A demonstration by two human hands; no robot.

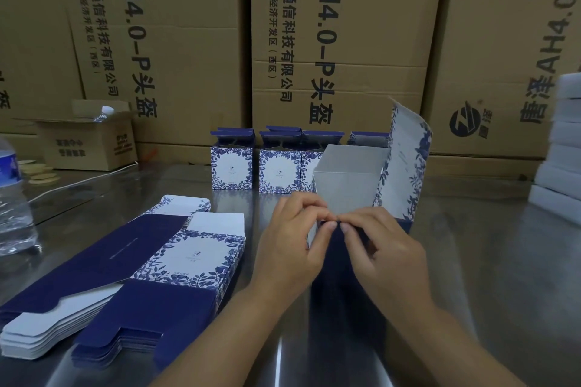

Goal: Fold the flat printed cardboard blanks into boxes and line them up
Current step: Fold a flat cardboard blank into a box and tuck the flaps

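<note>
The worktop (471, 261) is bare metal, smooth and glossy enough to mirror what stands on it. The flat blanks (151, 261) are thin printed card with a matt finish: deep navy panels, white panels with blue leaf print, and plain pale tabs. The half-folded box (349, 179) is the same matt card, unprinted grey-white inside. The finished boxes (232, 168) match it. The big cartons (361, 25) behind are brown corrugated cardboard, dull and creased. The water bottle (14, 198) is clear, crinkled, shiny plastic.
</note>
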